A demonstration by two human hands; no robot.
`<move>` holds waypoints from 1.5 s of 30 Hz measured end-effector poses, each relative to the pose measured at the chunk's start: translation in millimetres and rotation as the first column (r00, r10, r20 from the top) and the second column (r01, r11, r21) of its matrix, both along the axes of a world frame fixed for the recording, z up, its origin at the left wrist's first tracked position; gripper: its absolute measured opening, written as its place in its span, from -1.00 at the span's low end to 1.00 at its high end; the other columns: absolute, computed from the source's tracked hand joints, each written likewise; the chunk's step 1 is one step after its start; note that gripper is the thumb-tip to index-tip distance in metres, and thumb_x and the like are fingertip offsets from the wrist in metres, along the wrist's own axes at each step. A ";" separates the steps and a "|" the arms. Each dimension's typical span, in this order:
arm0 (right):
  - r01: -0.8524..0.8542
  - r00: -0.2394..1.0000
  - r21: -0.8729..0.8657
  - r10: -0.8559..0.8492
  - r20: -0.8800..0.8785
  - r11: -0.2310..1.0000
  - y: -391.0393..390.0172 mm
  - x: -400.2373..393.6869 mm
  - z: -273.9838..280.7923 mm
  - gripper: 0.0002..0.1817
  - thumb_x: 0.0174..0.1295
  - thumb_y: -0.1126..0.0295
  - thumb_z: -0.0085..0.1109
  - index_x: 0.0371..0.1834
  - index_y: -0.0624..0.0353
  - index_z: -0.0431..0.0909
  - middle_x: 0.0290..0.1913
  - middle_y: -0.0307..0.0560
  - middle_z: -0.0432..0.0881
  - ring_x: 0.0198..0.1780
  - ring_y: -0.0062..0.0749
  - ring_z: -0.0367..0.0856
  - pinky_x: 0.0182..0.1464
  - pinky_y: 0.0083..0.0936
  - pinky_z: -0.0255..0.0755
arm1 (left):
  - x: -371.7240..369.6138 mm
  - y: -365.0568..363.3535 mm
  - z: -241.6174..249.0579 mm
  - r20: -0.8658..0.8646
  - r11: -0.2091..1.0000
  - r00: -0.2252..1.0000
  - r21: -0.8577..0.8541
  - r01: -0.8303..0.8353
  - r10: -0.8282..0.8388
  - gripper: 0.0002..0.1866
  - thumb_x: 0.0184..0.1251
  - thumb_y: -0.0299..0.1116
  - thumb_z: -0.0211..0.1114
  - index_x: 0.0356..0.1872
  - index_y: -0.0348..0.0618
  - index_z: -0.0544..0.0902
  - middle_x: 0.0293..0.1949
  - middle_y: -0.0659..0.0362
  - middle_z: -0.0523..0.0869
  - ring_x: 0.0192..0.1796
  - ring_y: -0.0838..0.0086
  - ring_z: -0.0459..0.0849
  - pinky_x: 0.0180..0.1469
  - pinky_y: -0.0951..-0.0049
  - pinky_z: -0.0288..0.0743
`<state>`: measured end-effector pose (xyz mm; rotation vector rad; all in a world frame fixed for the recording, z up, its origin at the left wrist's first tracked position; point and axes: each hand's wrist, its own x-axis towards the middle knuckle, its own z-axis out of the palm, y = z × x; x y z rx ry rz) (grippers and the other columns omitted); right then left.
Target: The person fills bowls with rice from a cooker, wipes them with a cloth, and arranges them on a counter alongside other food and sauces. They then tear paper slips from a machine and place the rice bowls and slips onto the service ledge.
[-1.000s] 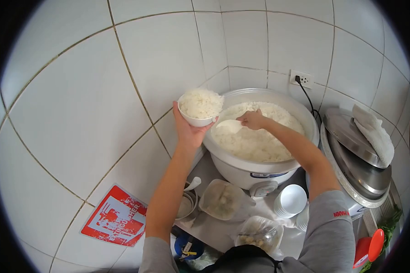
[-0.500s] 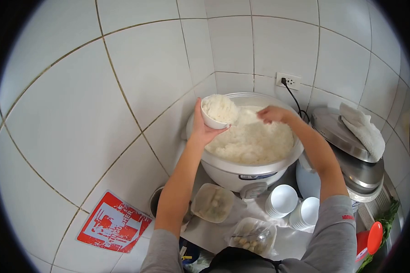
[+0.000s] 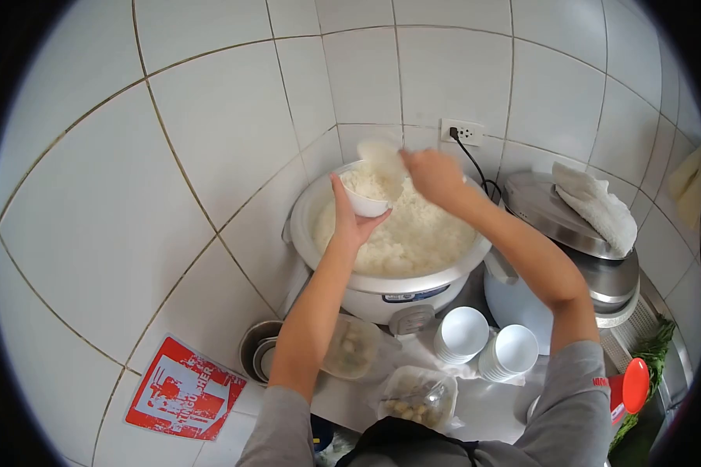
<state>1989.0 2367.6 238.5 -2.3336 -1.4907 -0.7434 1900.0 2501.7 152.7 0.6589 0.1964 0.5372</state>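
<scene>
My left hand (image 3: pixel 354 222) holds a white bowl (image 3: pixel 365 205) of rice, tilted a little, above the left part of a large cooker (image 3: pixel 350 289). White rice (image 3: pixel 420 237) fills the cooker. In my right hand (image 3: pixel 435 176), fingers closed, is the handle of a pale rice paddle (image 3: pixel 379 154), whose blade is over the bowl's rim against the rice in it. Both hands are above the cooker, the right one beside the bowl.
Two stacks of white bowls (image 3: pixel 464 333) stand before the cooker, near a food container (image 3: pixel 350 348) and a bagged container (image 3: pixel 419 395). Metal pots (image 3: pixel 258 342) are at the left. A steel lid with a cloth (image 3: pixel 596 208) lies right, beyond a power cord (image 3: pixel 475 161).
My right hand has moved up and left, bringing the paddle from the cooker's rice to the bowl. The rice in the bowl looks less heaped. The view has shifted slightly.
</scene>
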 end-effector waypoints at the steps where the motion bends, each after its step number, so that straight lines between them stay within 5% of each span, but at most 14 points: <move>1: 0.001 1.000 0.000 -0.001 0.000 1.000 -0.4 1.2 -5.6 -0.78 0.08 0.46 -0.07 -0.20 0.16 0.47 -0.37 0.10 0.59 -0.26 -0.06 0.61 -0.29 -0.18 0.47 | -0.3 0.9 1.1 0.049 1.000 0.998 0.002 0.030 -0.030 0.00 -0.08 0.53 -0.07 0.29 -0.01 0.10 0.27 0.04 0.20 0.29 0.10 0.18 0.25 -0.08 0.06; 3: -0.118 0.991 0.055 0.115 0.065 0.991 -1.8 0.1 -4.7 -0.79 0.08 0.47 -0.10 -0.22 0.14 0.48 -0.36 0.11 0.59 -0.26 -0.03 0.61 -0.28 -0.20 0.47 | 0.6 -1.8 1.2 0.074 1.000 0.997 0.020 0.010 -0.011 0.00 -0.07 0.53 -0.10 0.29 -0.02 0.10 0.27 0.04 0.19 0.30 0.10 0.17 0.26 -0.09 0.04; 7: -0.030 0.999 -0.049 0.029 -0.015 0.998 -10.0 -2.6 13.1 -0.77 0.09 0.47 -0.10 -0.19 0.10 0.49 -0.35 0.11 0.59 -0.26 -0.04 0.61 -0.27 -0.21 0.47 | 2.9 -5.1 0.4 0.099 0.997 0.995 0.067 -0.031 0.025 -0.01 -0.03 0.53 -0.16 0.30 -0.01 0.10 0.29 0.04 0.18 0.32 0.10 0.13 0.27 -0.09 0.01; 12: -0.138 0.962 0.024 0.128 0.242 0.990 -9.4 12.8 7.2 -0.70 0.19 0.37 -0.13 -0.05 -0.06 0.51 -0.45 -0.03 0.59 -0.38 -0.11 0.59 -0.38 -0.23 0.46 | 0.4 -15.9 4.0 0.125 0.998 0.991 0.037 -0.051 0.046 -0.04 0.00 0.51 -0.17 0.30 0.00 0.09 0.29 0.05 0.16 0.32 0.09 0.13 0.27 -0.10 0.01; 17: -0.019 0.998 0.000 0.019 0.061 1.000 -6.7 10.1 38.5 -0.64 0.09 0.44 -0.06 -0.01 -0.08 0.50 -0.24 0.00 0.59 -0.22 -0.18 0.61 -0.27 -0.28 0.48 | -1.2 -14.3 7.5 0.100 0.994 0.995 0.103 -0.028 0.018 -0.04 0.00 0.51 -0.18 0.30 0.00 0.09 0.30 0.04 0.15 0.32 0.08 0.14 0.27 -0.11 0.01; 21: -0.140 0.956 -0.117 0.165 0.242 0.983 4.5 -1.6 -1.9 -0.63 0.07 0.38 0.02 0.02 -0.10 0.47 -0.23 -0.01 0.56 -0.22 -0.20 0.60 -0.28 -0.30 0.48 | 2.0 -8.8 9.6 0.155 0.992 0.988 0.121 -0.018 -0.001 -0.02 -0.01 0.53 -0.23 0.31 -0.01 0.06 0.29 0.01 0.15 0.31 0.07 0.14 0.26 -0.13 0.04; 24: -0.189 0.885 0.007 0.167 0.434 0.982 -7.6 -16.1 -22.0 -0.59 0.04 0.48 0.00 0.03 -0.02 0.47 -0.30 0.02 0.56 -0.28 -0.14 0.58 -0.29 -0.28 0.47 | -4.8 -11.1 2.9 0.197 0.998 0.980 0.062 -0.019 0.007 -0.01 -0.02 0.54 -0.25 0.31 -0.02 0.03 0.29 -0.01 0.16 0.30 0.07 0.16 0.24 -0.13 0.08; 25: -0.192 0.886 0.006 0.171 0.431 0.981 -9.6 -9.7 -16.9 -0.59 0.04 0.48 0.00 0.03 -0.02 0.47 -0.30 0.02 0.56 -0.28 -0.14 0.58 -0.29 -0.28 0.47 | -7.0 -12.7 1.2 0.176 0.999 0.984 0.028 -0.024 0.019 0.00 -0.03 0.54 -0.26 0.31 -0.02 0.02 0.28 -0.02 0.16 0.30 0.07 0.16 0.23 -0.14 0.11; 28: -0.107 0.994 0.067 0.109 -0.027 0.992 -11.6 23.6 12.7 -0.61 0.04 0.49 0.00 0.00 -0.01 0.47 -0.23 0.06 0.58 -0.21 -0.12 0.59 -0.17 -0.28 0.47 | -7.3 -17.9 0.7 0.131 0.998 0.990 -0.049 -0.049 0.055 0.02 -0.04 0.55 -0.25 0.31 -0.05 0.02 0.27 -0.03 0.17 0.29 0.07 0.18 0.22 -0.13 0.16; 36: -0.008 0.997 -0.121 0.017 0.072 0.993 -9.0 -14.3 -9.0 -0.54 0.04 0.55 -0.01 0.10 0.07 0.41 -0.19 0.00 0.57 -0.15 -0.09 0.57 -0.12 -0.18 0.43 | 2.0 -24.8 -1.8 0.145 0.997 0.989 -0.075 -0.027 0.038 -0.02 0.01 0.50 -0.28 0.28 -0.11 0.06 0.22 -0.06 0.22 0.22 0.05 0.27 0.19 -0.06 0.29; 38: -0.177 0.982 0.068 0.181 -0.055 0.982 -18.3 17.2 14.0 -0.64 0.07 0.50 0.04 -0.02 0.07 0.50 -0.27 0.04 0.56 -0.19 -0.16 0.58 -0.12 -0.31 0.46 | -4.0 -23.3 2.1 0.119 0.996 0.992 -0.078 -0.034 0.043 -0.01 0.01 0.52 -0.31 0.29 -0.12 0.03 0.21 -0.08 0.23 0.21 0.06 0.29 0.18 -0.04 0.31; 41: -0.357 0.931 0.132 0.364 -0.030 0.925 -37.5 27.2 27.0 -0.62 0.07 0.50 0.07 0.00 -0.04 0.53 -0.32 -0.01 0.53 -0.29 -0.20 0.55 -0.17 -0.33 0.43 | -12.1 -17.7 4.0 0.114 0.986 0.993 -0.167 0.006 0.013 -0.05 0.07 0.48 -0.33 0.28 -0.14 0.06 0.20 -0.10 0.24 0.20 0.05 0.30 0.15 -0.01 0.37; 42: -0.408 0.891 0.115 0.423 -0.164 0.906 -43.5 18.7 23.0 -0.60 0.07 0.52 0.08 0.00 -0.12 0.54 -0.36 -0.04 0.49 -0.34 -0.21 0.50 -0.21 -0.33 0.40 | -12.2 -14.3 3.3 0.158 0.990 0.987 -0.129 0.047 -0.026 -0.06 0.09 0.46 -0.35 0.27 -0.15 0.08 0.19 -0.11 0.24 0.19 0.04 0.31 0.14 0.00 0.39; 45: -0.549 0.832 0.127 0.554 -0.006 0.826 -29.7 22.8 0.8 -0.58 0.07 0.55 0.07 0.01 -0.13 0.54 -0.37 -0.06 0.47 -0.29 -0.24 0.50 -0.22 -0.35 0.40 | -10.6 -10.3 6.2 0.213 0.989 0.969 -0.052 0.137 -0.124 -0.08 0.12 0.44 -0.38 0.26 -0.17 0.10 0.19 -0.11 0.25 0.17 0.02 0.34 0.13 0.00 0.41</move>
